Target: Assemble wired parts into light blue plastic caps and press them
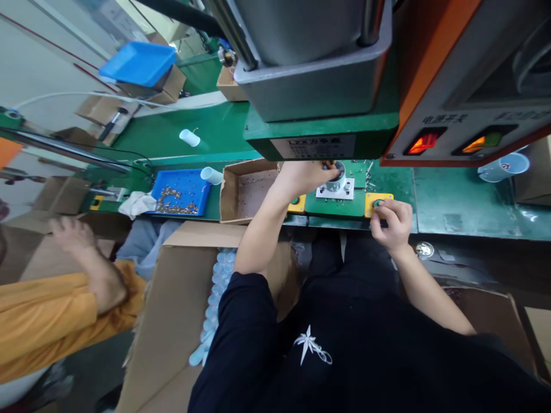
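My left hand [303, 175] reaches under the press head [322, 135], over the round metal fixture [336, 182]. Its fingers are closed together at the top of the fixture; the press partly hides them, and what they hold is too small to make out. The fixture stands on a pale metal plate [348, 192] fixed to the green bench. To the right, my right hand [394, 223] has its fingers curled at the green push button [377, 203] on a yellow box [369, 213], touching it. Another yellow button box [297, 205] sits partly behind my left forearm.
Left of the fixture stands an open cardboard box [250, 221], then a blue tray [202, 207] of small metal parts. White cups [210, 175] stand nearby. A large carton [167, 310] holds several pale blue cups [210, 312]. A co-worker's hand [75, 234] is at far left.
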Motion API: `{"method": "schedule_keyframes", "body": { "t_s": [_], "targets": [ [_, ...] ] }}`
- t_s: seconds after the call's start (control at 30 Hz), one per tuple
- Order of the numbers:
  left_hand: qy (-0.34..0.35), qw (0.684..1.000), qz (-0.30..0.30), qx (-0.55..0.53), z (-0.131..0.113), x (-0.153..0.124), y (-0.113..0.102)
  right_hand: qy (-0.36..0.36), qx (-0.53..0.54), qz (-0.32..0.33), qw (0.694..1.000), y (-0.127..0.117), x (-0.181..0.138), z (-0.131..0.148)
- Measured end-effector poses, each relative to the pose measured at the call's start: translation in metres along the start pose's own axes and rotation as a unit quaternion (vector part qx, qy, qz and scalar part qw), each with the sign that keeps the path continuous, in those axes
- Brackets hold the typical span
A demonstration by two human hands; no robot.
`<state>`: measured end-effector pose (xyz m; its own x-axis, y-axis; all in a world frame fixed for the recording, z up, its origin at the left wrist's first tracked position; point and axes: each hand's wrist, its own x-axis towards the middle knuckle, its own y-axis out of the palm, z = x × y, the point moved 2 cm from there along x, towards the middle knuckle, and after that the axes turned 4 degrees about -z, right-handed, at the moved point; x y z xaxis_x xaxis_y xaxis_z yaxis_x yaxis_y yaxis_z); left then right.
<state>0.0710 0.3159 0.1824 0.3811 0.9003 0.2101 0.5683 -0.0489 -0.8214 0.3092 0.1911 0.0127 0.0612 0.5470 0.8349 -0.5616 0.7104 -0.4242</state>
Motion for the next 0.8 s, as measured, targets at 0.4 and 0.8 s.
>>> {"method": "schedule_keyframes", "body": {
  "t_s": [0.4,0.8],
  "targets": [
    [0.01,1.0,-0.018,0.003,0.0002,-0.004,-0.0017,-0.011,0.025,-0.015,1.0,0.0007,-0.0029,-0.0021],
    [0.008,1.0,-0.019,-0.004,0.0033,-0.0069,-0.0006,-0.03,0.026,-0.029,0.999,-0.0017,0.0031,0.0032]
  ]
}}
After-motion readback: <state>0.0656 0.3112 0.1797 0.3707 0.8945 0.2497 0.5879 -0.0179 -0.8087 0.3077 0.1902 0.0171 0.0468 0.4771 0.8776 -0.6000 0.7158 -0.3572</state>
